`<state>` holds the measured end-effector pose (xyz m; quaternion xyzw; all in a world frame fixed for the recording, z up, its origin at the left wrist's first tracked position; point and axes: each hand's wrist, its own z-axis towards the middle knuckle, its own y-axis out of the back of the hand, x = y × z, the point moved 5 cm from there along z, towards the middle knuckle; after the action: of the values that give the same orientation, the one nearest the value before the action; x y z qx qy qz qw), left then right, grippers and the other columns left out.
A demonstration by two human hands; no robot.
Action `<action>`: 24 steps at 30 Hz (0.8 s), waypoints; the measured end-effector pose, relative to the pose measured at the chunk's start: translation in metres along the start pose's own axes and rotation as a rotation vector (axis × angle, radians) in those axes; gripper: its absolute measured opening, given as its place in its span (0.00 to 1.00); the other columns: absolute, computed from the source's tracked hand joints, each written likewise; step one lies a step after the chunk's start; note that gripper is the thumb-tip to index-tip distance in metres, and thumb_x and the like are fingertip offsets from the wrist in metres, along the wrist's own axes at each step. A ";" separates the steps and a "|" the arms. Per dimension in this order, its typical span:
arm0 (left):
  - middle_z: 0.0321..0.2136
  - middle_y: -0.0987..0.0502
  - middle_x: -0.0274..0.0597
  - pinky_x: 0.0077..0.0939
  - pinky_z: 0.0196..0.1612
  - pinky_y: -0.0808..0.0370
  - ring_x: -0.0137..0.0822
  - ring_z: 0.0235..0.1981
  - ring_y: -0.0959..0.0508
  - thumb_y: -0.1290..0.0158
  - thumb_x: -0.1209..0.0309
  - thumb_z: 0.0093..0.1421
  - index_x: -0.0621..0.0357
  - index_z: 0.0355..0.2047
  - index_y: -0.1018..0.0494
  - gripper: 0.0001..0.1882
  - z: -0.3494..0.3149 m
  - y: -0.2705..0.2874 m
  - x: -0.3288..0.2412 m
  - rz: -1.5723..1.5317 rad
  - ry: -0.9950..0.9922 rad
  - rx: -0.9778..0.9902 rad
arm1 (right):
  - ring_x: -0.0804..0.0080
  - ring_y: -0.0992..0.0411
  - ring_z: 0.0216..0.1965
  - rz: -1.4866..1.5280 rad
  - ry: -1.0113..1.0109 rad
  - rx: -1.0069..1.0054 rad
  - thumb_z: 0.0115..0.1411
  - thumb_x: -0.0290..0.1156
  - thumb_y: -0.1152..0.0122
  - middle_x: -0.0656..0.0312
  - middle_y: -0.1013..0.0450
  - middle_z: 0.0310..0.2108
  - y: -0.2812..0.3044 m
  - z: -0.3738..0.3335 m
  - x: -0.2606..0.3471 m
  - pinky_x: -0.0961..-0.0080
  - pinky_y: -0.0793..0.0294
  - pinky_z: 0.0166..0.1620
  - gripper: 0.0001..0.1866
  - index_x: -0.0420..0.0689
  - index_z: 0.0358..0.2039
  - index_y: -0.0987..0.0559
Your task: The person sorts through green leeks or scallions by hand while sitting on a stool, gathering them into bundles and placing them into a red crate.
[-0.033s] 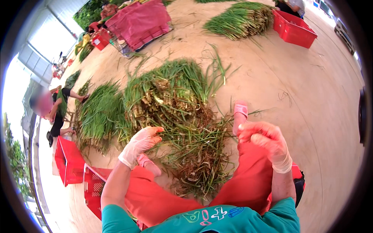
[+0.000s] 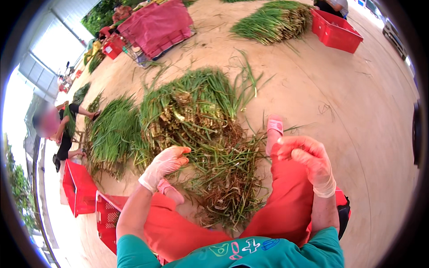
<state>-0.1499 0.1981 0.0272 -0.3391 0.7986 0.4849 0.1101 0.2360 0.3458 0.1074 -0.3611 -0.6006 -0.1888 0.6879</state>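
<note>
Both hands wear thin whitish gloves that look orange over the fingers. My left hand (image 2: 164,166) hovers above my left leg, beside a heap of loose green and brown stalks (image 2: 228,178). Its fingers bend loosely inward, with a gap between the tips and nothing seen in them. Over my right knee, my right hand (image 2: 308,161) is curled with thumb and fingers drawn together; no item shows in it. Beyond the loose heap lies a large pile of scallion-like greens (image 2: 192,105), pale root ends toward me. Another green pile (image 2: 114,134) adjoins it on the left.
Red plastic crates (image 2: 80,190) stand at my left. A draped pink cloth (image 2: 154,29) covers a frame ahead. Farther right are more bundled greens (image 2: 275,22) and a red crate (image 2: 336,33). A seated person (image 2: 65,129) handles greens at left; other people sit farther back.
The scene has shifted slightly left in view. My right hand sits a touch higher, its curl much the same; my left hand has barely moved.
</note>
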 end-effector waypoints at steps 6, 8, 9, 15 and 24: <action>0.38 0.23 0.32 0.18 0.42 0.29 0.24 0.36 0.27 0.45 0.73 0.63 0.67 0.55 0.27 0.20 0.142 -0.087 0.007 -0.692 0.070 0.194 | 0.66 0.22 0.39 0.132 0.029 -0.265 0.66 0.28 0.49 0.52 0.20 0.37 0.058 0.018 -0.037 0.70 0.25 0.49 0.18 0.30 0.52 0.23; 0.44 0.21 0.39 0.18 0.52 0.30 0.27 0.44 0.24 0.44 0.72 0.62 0.69 0.63 0.34 0.29 0.195 -0.108 0.003 -0.661 0.090 0.132 | 0.65 0.22 0.39 0.193 -0.002 -0.312 0.66 0.29 0.49 0.51 0.20 0.37 0.064 0.022 -0.043 0.69 0.25 0.48 0.19 0.30 0.52 0.23; 0.49 0.22 0.43 0.20 0.55 0.31 0.30 0.49 0.24 0.44 0.72 0.63 0.71 0.64 0.36 0.31 0.220 -0.118 0.004 -0.701 0.113 0.128 | 0.65 0.22 0.38 0.237 -0.048 -0.372 0.65 0.29 0.49 0.51 0.20 0.36 0.064 0.022 -0.046 0.68 0.25 0.48 0.19 0.30 0.51 0.23; 0.55 0.25 0.60 0.28 0.57 0.30 0.46 0.56 0.24 0.42 0.66 0.61 0.73 0.67 0.43 0.39 0.354 -0.167 0.045 -0.542 0.228 -0.174 | 0.62 0.22 0.36 0.303 -0.087 -0.451 0.63 0.28 0.48 0.49 0.21 0.37 0.089 0.029 -0.067 0.65 0.23 0.46 0.19 0.29 0.50 0.23; 0.30 0.19 0.57 0.42 0.38 0.24 0.52 0.32 0.19 0.33 0.56 0.48 0.72 0.32 0.23 0.26 0.430 -0.198 0.069 -0.315 0.364 -0.241 | 0.55 0.20 0.36 0.424 -0.116 -0.462 0.62 0.29 0.46 0.45 0.21 0.40 0.109 0.029 -0.089 0.58 0.20 0.43 0.19 0.28 0.49 0.23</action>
<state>-0.1387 0.4740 -0.3631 -0.5512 0.6794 0.4844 -0.0023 0.2725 0.4242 -0.0072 -0.6351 -0.4914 -0.1516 0.5764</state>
